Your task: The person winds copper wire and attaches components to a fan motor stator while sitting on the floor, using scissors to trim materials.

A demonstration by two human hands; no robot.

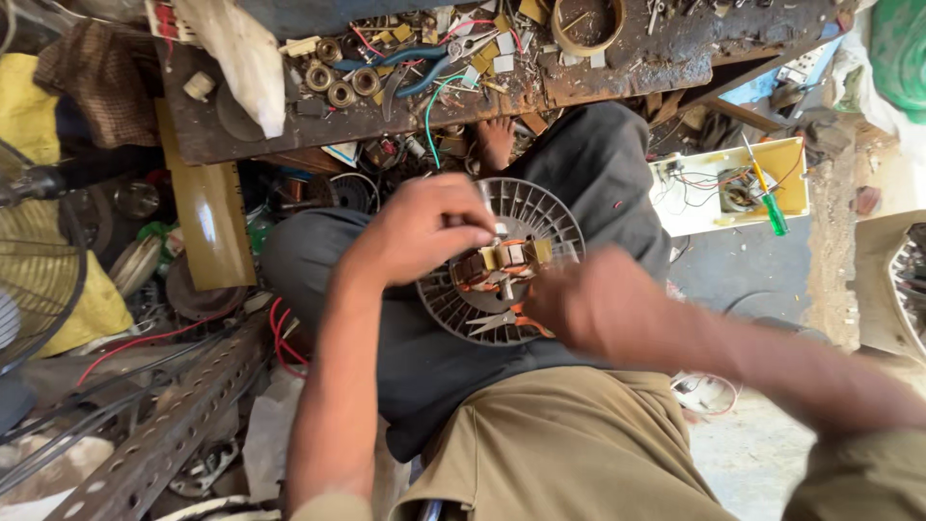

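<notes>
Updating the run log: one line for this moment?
left hand: pinching motor windings | right hand: at grey fan housing | scissors: on housing

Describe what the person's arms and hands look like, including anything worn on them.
Both hands are bare: no gloves, rings or watch show on the left hand or the right hand, which is motion-blurred. Both forearms are uncovered along their visible length. A bit of khaki fabric, matching the shirt, shows at the frame's bottom near each arm, possibly short sleeves.

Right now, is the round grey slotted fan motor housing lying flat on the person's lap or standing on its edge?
Lying flat: the round grey slotted housing rests on the lap, face up, its copper windings visible from above.
</notes>
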